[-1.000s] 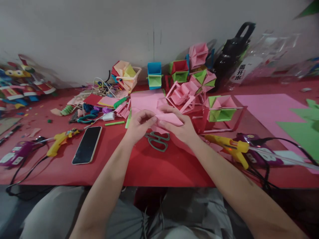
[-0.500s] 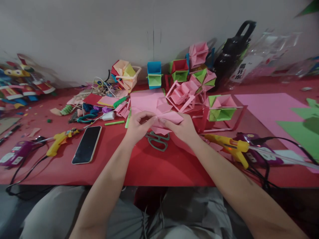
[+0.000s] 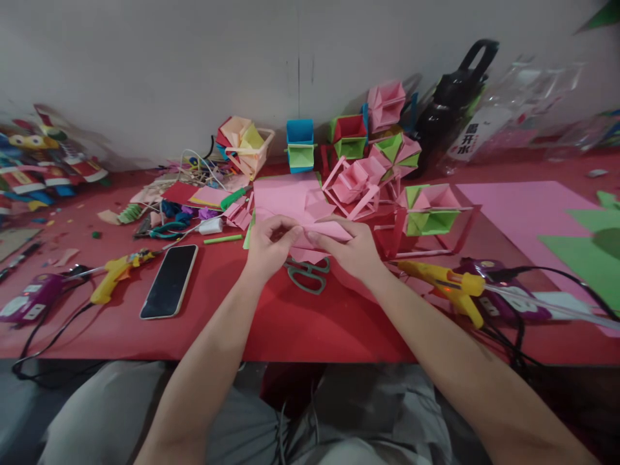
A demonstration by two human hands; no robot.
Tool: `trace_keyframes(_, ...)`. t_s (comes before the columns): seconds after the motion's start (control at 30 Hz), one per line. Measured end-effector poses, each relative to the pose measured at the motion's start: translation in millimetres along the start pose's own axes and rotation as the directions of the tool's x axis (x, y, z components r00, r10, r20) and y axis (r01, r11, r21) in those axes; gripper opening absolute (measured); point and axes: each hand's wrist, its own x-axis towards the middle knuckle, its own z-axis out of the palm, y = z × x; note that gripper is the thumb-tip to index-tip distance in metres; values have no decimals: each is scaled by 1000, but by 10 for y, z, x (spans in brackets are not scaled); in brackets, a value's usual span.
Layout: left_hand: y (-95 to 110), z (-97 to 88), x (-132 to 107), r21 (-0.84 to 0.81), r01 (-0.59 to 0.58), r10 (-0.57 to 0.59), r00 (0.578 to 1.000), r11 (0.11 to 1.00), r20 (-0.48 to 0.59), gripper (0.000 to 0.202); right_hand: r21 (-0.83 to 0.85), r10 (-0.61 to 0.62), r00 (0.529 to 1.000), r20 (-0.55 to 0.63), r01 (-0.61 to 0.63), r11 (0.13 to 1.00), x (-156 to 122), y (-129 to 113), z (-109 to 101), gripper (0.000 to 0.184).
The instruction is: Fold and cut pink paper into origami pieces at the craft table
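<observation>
A folded piece of pink paper (image 3: 334,230) is held between both hands above the red table. My left hand (image 3: 272,244) pinches its left end, thumb on top. Across from it, my right hand (image 3: 352,245) grips the right part, with the thumb pressed on the fold and the fingers behind. Grey scissors (image 3: 307,278) lie under the paper, their blades hidden. Behind the hands lie flat pink sheets (image 3: 285,194), and a pink folded paper piece with a frame (image 3: 352,184) stands just beyond my right hand.
A phone (image 3: 169,281) and a yellow glue gun (image 3: 115,278) lie left. Another yellow glue gun (image 3: 445,281) with cords lies by my right forearm. Several folded paper models, a black bottle (image 3: 443,106) and a clear plastic bottle (image 3: 479,132) stand along the wall.
Both hands stay in nearly the same place. The pink paper has shifted slightly as the fingers work it, and my right hand has turned a little over the fold.
</observation>
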Motion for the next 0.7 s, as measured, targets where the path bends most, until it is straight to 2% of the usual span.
trace_keyframes(0.07,6,6,1,18,-6,6,1000,1000,6,9,14,6,1000,3,-6,1000,-3,7,2,18)
trace_keyframes(0.17,-6,-2,11,28,-25,23,996,999,86,10,24,28,999,21,-29,999,-1,17,-20,19)
trace_keyframes(0.3,-34,-12,17,-46,4,3,988,999,155,13,-35,47,999,-2,-47,998,14,47,-48,20)
trace_keyframes(0.4,-31,-18,15,-74,65,-55,989,995,141,18,-27,32,997,-66,-34,999,31,113,-35,30)
trace_keyframes(0.5,-24,-33,20,-31,76,-74,994,997,80,18,101,19,996,-89,-10,995,49,179,-12,50)
trace_keyframes(0.63,-45,-49,35,-83,131,-130,991,988,21,18,288,53,995,81,-74,955,58,167,-3,81)
trace_keyframes(0.7,-51,-52,39,-173,196,-193,981,965,34,20,299,69,990,125,-104,949,56,146,-7,81)
